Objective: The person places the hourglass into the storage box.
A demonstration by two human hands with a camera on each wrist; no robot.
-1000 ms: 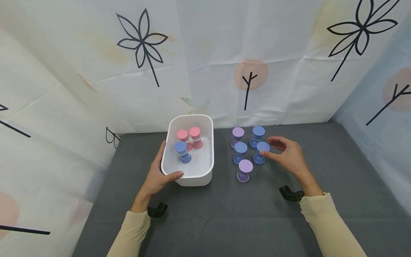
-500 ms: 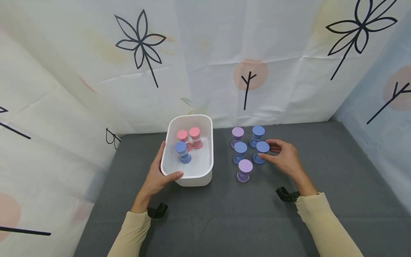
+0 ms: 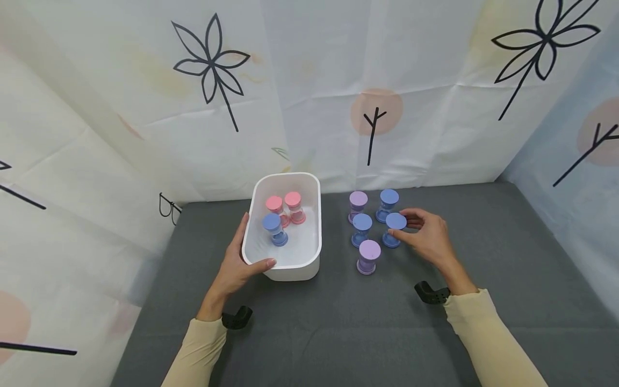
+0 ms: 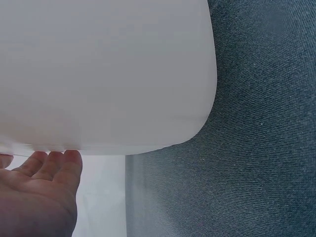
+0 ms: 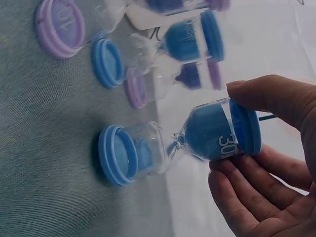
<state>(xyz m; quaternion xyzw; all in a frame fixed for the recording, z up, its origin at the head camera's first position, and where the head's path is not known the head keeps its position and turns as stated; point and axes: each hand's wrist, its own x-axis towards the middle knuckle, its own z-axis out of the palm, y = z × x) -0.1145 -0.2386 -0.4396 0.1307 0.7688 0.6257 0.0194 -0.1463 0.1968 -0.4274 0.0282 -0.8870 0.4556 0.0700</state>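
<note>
My right hand [image 3: 430, 236] pinches a blue hourglass [image 3: 396, 221] by its top cap, between thumb and fingers. In the right wrist view, this hourglass [image 5: 210, 132] has blue sand in the upper bulb and a "30" on the glass; whether its base touches the table is unclear. My left hand [image 3: 235, 270] holds the white plastic bin [image 3: 314, 260] at its near left corner, thumb over the rim and fingers along the side. Inside the bin are a blue hourglass [image 3: 274, 228] and two pink hourglasses, one of them [image 3: 294, 207] at the right.
Beside the held hourglass stand a blue hourglass [image 3: 362, 228], another blue hourglass [image 3: 388, 204] behind, a purple hourglass [image 3: 358, 205] at the back and a purple hourglass [image 3: 369, 257] in front. Grey cloth covers the table [image 3: 333, 333]. A patterned white curtain [image 3: 309, 123] hangs behind.
My right hand has moved slightly left and closed its fingers and thumb on the blue hourglass's cap. The hourglass's base has shifted very slightly right. My left hand and the bin stay put.
</note>
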